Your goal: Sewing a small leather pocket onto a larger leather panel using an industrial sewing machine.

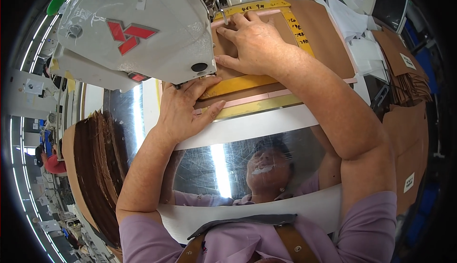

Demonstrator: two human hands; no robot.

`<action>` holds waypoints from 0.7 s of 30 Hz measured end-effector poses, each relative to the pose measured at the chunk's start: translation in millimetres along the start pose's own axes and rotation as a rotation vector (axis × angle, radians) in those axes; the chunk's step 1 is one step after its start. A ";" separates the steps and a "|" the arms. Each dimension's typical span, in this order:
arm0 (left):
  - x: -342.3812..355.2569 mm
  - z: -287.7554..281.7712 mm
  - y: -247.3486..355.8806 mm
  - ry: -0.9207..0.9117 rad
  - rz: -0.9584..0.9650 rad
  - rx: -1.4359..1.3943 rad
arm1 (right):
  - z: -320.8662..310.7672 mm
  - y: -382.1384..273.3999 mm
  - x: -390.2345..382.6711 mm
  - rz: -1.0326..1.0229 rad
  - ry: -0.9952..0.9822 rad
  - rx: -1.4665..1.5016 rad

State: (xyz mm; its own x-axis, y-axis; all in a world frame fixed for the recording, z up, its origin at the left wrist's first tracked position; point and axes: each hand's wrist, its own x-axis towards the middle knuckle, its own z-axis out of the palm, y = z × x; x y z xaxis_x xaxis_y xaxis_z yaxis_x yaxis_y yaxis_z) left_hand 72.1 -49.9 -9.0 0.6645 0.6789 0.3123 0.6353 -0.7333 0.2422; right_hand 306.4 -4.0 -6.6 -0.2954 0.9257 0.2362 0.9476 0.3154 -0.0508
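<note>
A brown sheet (285,27) lies under the arm of a white sewing machine (143,49), with a yellow frame (299,29) on it bearing handwritten marks. Pink strips (257,97) run along the frame's edges. My right hand (254,44) rests on the brown material inside the frame, its fingers spread and their tips close to the needle area (223,15). At the frame's near left corner, my left hand (183,103) presses down with thumb and fingers apart. The machine's head hides part of the frame and sheet.
A shiny metal plate (238,168) on the near table edge reflects me. Thick brown stacked pieces (97,168) stand at left; more brown pieces (404,68) with white labels hang at right. White crumpled material (350,22) and a dark screen (390,6) are at far right.
</note>
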 end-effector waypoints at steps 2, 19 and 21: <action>0.4 -0.4 -2.4 0.014 0.051 0.011 | 2.6 2.9 -0.1 -0.005 0.017 0.014; 2.7 8.2 34.0 0.011 -0.111 0.077 | -16.5 9.2 -1.8 -0.155 -0.157 0.213; 3.0 8.8 34.5 0.014 -0.120 0.088 | -16.1 5.6 -1.3 -0.144 -0.151 0.189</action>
State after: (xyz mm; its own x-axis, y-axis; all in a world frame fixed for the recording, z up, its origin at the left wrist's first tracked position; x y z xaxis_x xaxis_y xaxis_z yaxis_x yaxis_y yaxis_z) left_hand 99.5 -72.8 -7.8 0.5766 0.7605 0.2987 0.7424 -0.6403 0.1972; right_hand 314.0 -6.8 8.5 -0.4536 0.8847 0.1075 0.8592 0.4662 -0.2110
